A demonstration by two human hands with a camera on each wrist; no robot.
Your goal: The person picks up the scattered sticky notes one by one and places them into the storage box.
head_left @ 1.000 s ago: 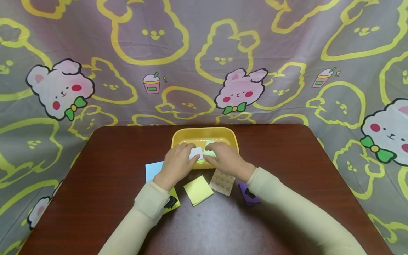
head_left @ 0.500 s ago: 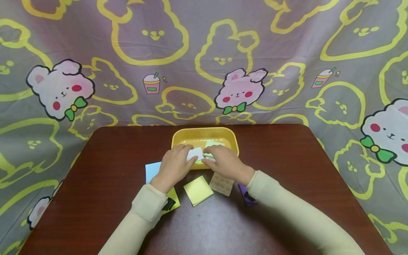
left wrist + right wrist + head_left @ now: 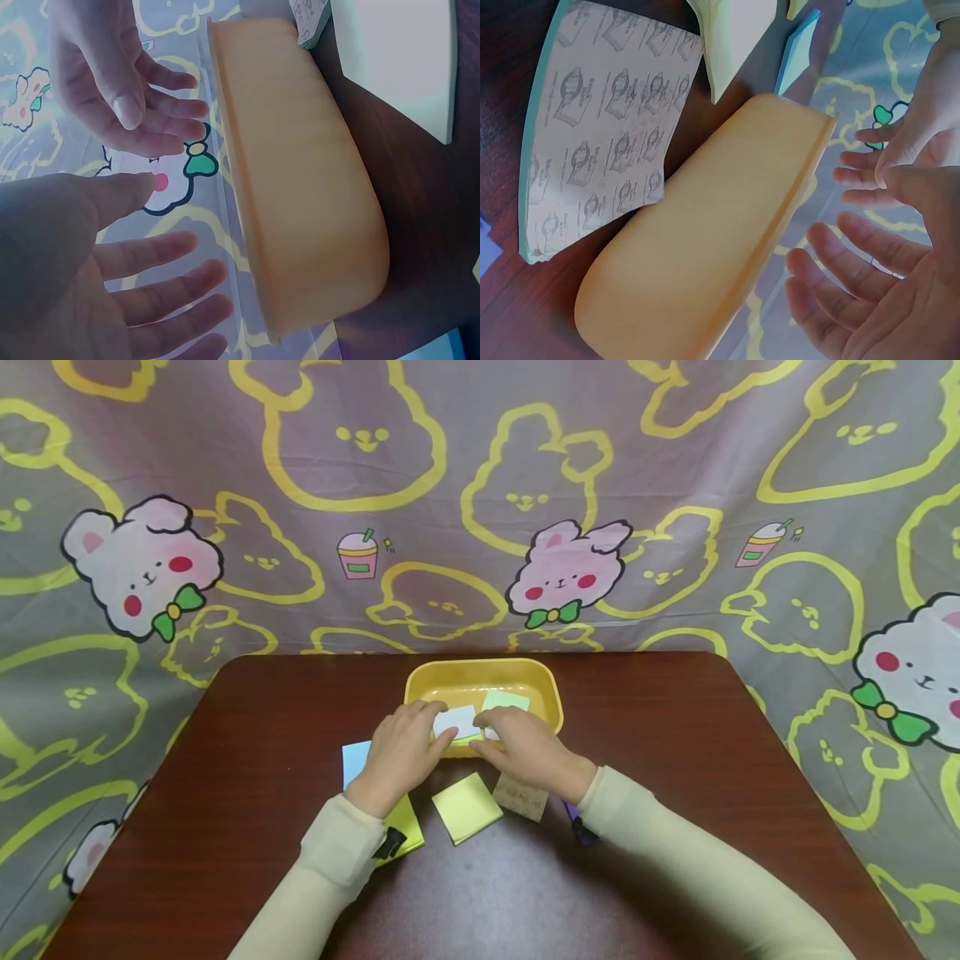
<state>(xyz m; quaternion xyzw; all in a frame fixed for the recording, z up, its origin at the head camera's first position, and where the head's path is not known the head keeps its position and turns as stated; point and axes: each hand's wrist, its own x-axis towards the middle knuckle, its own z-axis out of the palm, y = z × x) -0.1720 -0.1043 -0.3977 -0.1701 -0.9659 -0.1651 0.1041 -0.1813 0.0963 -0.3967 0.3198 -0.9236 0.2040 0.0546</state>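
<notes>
A yellow plastic tray [image 3: 483, 665] stands near the far edge of the table. Inside it lie a white sticky note pad [image 3: 454, 721] and a pale green sticky note pad [image 3: 506, 699], both partly covered by the hands in the head view. My left hand [image 3: 403, 745] is over the tray's near left side, fingers loosely bent. Over the near right side is my right hand [image 3: 531, 745], its fingertips pointing toward the left one. Both wrist views show the left hand [image 3: 150, 292] and the right hand [image 3: 870, 292] with fingers apart and nothing between them, above the tray's rim.
In front of the tray lie a yellow note pad [image 3: 467, 808], a pad with brown printed backing [image 3: 521, 798], a light blue pad [image 3: 355, 761], a yellow-green pad [image 3: 407, 831] and a purple pad [image 3: 572, 810]. A patterned curtain [image 3: 450, 485] hangs behind the table.
My left hand has drifted left and slightly toward me; my right hand has edged left and down. More of the white and pale green pads now shows in the tray.
</notes>
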